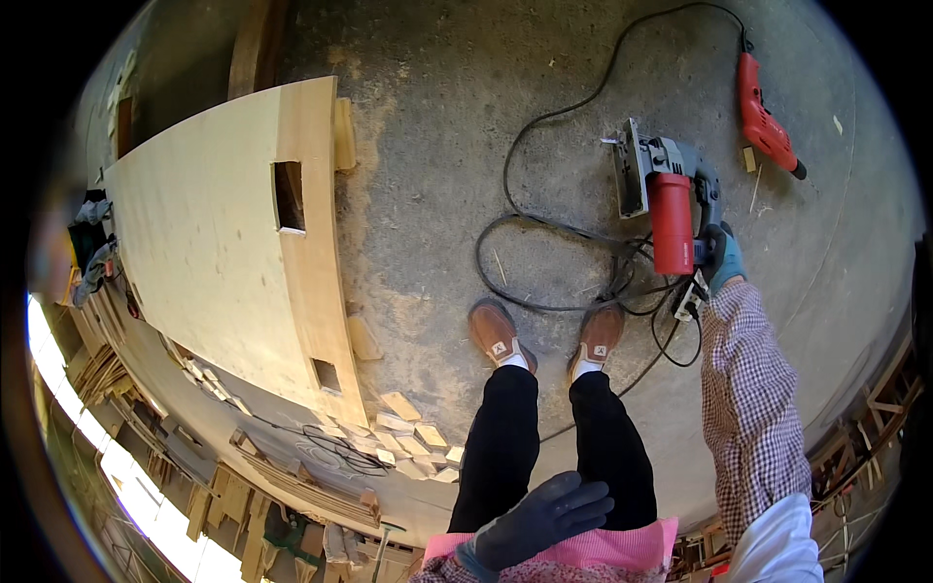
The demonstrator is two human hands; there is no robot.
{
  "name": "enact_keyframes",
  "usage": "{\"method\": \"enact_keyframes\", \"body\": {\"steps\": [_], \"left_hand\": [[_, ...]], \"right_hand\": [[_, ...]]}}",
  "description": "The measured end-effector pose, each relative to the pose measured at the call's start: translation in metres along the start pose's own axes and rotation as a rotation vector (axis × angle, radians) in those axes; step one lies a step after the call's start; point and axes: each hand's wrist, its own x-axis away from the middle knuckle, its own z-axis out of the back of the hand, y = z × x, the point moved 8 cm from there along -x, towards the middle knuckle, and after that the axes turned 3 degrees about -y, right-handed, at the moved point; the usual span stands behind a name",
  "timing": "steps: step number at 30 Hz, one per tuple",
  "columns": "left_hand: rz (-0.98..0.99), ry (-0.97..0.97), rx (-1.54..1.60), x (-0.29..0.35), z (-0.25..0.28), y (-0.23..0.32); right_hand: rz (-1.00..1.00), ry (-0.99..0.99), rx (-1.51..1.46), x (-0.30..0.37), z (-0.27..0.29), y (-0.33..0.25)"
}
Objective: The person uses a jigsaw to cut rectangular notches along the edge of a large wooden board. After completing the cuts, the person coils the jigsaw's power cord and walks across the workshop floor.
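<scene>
My right hand (pixel 722 257), in a dark and blue work glove, is closed around the rear of the grey handle of a circular saw (pixel 673 223). The saw has a red motor housing, and its flat metal base plate (pixel 634 175) is turned to the left. Whether it rests on the floor or hangs just above it, I cannot tell. Close to my waist, my left hand (pixel 546 520), gloved in dark grey, holds nothing; its fingers are stretched out to the right. A white power strip (pixel 690 296) with a plug in it lies just below the saw.
A red drill (pixel 766 124) lies on the concrete at the far right, its black cord (pixel 573 107) looping toward my shoes (pixel 501 330). On the left stretches a large plywood panel (pixel 194 223) with two rectangular cutouts. Several wood offcuts (pixel 413 439) are scattered by its near corner.
</scene>
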Motion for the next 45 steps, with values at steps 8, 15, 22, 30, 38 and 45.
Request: {"method": "enact_keyframes", "body": {"steps": [8,15,22,30,38,45], "left_hand": [[0.024,-0.03,0.052,-0.003,-0.013,0.004],[0.028,-0.029,0.11,0.001,-0.006,-0.003],[0.019,-0.057,0.158,0.028,0.016,-0.016],[-0.055,-0.068,0.162,0.102,0.008,0.02],[0.206,0.7,-0.193,0.068,0.137,0.043],[-1.016,0.948,-1.86,0.093,-0.029,0.202]], "right_hand": [[-0.143,0.047,-0.413,-0.021,0.028,0.041],[-0.125,-0.136,-0.139,0.099,-0.048,0.031],[-0.063,-0.221,0.437,0.232,-0.052,0.004],[-0.094,-0.222,0.6,0.296,0.007,-0.001],[-0.283,-0.267,0.621,0.311,0.064,0.046],[-0.076,-0.474,0.606,0.375,0.005,0.007]]}}
